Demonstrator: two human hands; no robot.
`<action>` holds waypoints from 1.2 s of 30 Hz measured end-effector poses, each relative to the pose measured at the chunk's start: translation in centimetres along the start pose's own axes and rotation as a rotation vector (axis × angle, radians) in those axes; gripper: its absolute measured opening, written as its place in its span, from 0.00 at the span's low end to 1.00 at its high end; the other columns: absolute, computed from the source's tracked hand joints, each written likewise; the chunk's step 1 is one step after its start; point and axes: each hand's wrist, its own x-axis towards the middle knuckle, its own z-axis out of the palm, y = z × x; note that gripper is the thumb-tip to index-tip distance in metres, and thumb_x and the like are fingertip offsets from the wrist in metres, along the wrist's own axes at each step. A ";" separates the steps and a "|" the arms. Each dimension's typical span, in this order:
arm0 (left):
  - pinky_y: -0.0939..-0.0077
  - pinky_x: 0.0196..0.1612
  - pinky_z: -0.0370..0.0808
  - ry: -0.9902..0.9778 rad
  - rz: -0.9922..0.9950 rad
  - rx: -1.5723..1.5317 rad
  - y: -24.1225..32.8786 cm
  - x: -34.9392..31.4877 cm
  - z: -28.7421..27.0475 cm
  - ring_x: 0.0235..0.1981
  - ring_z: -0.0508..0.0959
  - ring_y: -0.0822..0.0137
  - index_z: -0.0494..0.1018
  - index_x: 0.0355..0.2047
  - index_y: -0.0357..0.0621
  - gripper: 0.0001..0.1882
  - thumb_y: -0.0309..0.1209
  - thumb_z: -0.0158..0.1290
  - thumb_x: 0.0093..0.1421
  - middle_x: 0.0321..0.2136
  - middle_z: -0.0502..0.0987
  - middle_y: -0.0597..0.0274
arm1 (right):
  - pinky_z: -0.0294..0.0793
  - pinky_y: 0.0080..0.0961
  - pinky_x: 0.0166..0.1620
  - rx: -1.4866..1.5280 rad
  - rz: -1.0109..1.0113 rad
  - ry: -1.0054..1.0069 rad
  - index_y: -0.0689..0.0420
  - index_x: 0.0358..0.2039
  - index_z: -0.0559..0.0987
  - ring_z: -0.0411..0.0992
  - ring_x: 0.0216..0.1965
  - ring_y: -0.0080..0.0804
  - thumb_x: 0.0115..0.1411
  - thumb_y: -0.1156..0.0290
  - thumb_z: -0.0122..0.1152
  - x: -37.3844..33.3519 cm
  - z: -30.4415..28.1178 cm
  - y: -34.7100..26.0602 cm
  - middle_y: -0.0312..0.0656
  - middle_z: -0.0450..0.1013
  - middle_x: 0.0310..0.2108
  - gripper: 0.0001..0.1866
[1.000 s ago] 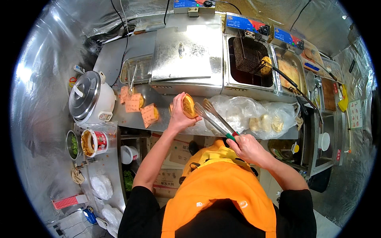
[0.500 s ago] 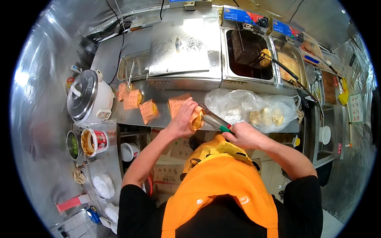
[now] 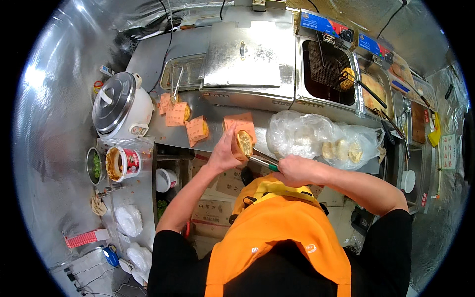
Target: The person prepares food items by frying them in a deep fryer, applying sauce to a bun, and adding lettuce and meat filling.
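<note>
Bread point(image 3: 244, 143) and tongs point(image 3: 271, 167) in left point(image 3: 223, 156) and right hands point(image 3: 299, 171), respectively

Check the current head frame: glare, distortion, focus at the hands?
Head view: strong glare spot on the left foil wall, bright reflections on the steel lid; head view: fisheye curves the row of control boxes, corners black; head view: left hand and right hand well lit, outlines readable, tongs' tips hard to make out.

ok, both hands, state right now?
Left hand: closed around a round golden bread in orange paper.
Right hand: closed on the tongs, by their handle end.
</note>
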 end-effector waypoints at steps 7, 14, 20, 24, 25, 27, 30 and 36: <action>0.54 0.62 0.69 -0.028 -0.183 0.324 -7.7 -2.6 -1.0 0.60 0.71 0.45 0.48 0.74 0.37 0.71 0.44 0.77 0.34 0.57 0.72 0.45 | 0.77 0.50 0.46 -0.087 0.021 0.197 0.66 0.56 0.74 0.78 0.39 0.60 0.67 0.55 0.60 1.5 -2.8 -2.8 0.60 0.80 0.35 0.27; 0.42 0.72 0.53 -0.079 -0.145 0.608 -15.1 -4.2 -4.5 0.69 0.58 0.40 0.47 0.75 0.42 0.75 0.43 0.80 0.30 0.68 0.61 0.49 | 0.80 0.35 0.33 0.051 0.381 0.664 0.70 0.45 0.80 0.80 0.27 0.34 0.65 0.52 0.66 -10.8 -20.9 2.6 0.43 0.80 0.27 0.27; 0.49 0.66 0.65 -0.054 0.079 0.448 -9.7 2.1 -2.3 0.63 0.66 0.42 0.66 0.63 0.39 0.45 0.35 0.72 0.45 0.62 0.67 0.47 | 0.78 0.33 0.26 0.011 0.834 0.540 0.69 0.28 0.79 0.79 0.22 0.31 0.63 0.49 0.69 -10.2 -26.5 18.6 0.46 0.79 0.22 0.29; 0.55 0.57 0.74 -0.045 0.054 0.419 -8.9 2.5 5.0 0.54 0.73 0.47 0.74 0.53 0.38 0.23 0.28 0.60 0.55 0.50 0.74 0.49 | 0.74 0.30 0.23 0.018 0.845 0.328 0.65 0.24 0.81 0.76 0.20 0.27 0.65 0.53 0.67 -10.1 -26.4 21.6 0.42 0.79 0.21 0.25; 0.56 0.55 0.75 -0.016 0.027 0.479 -8.1 2.7 6.1 0.51 0.74 0.48 0.75 0.50 0.38 0.20 0.26 0.58 0.57 0.47 0.75 0.50 | 0.74 0.30 0.23 -0.031 0.801 0.297 0.65 0.28 0.83 0.76 0.20 0.26 0.66 0.54 0.65 -10.7 -26.4 21.5 0.41 0.79 0.20 0.23; 0.57 0.55 0.76 0.020 -0.071 0.522 -7.7 3.3 7.6 0.52 0.74 0.48 0.76 0.49 0.38 0.19 0.25 0.57 0.56 0.48 0.75 0.51 | 0.72 0.26 0.22 -0.005 0.691 0.429 0.64 0.32 0.84 0.74 0.17 0.24 0.67 0.57 0.64 -13.0 -25.9 22.7 0.38 0.78 0.19 0.20; 0.57 0.54 0.76 0.090 -0.146 0.500 -7.3 4.5 9.3 0.52 0.75 0.49 0.78 0.45 0.38 0.15 0.23 0.55 0.56 0.48 0.76 0.51 | 0.70 0.24 0.22 0.211 0.554 0.769 0.62 0.39 0.85 0.71 0.18 0.19 0.65 0.57 0.66 -17.6 -23.3 19.8 0.36 0.75 0.19 0.18; 0.55 0.53 0.76 0.148 -0.179 0.391 -9.1 3.5 9.1 0.47 0.78 0.47 0.80 0.36 0.40 0.07 0.23 0.56 0.57 0.39 0.81 0.49 | 0.66 0.16 0.21 0.531 0.177 0.788 0.63 0.53 0.82 0.67 0.19 0.11 0.67 0.65 0.63 -21.2 -15.7 9.7 0.31 0.74 0.21 0.18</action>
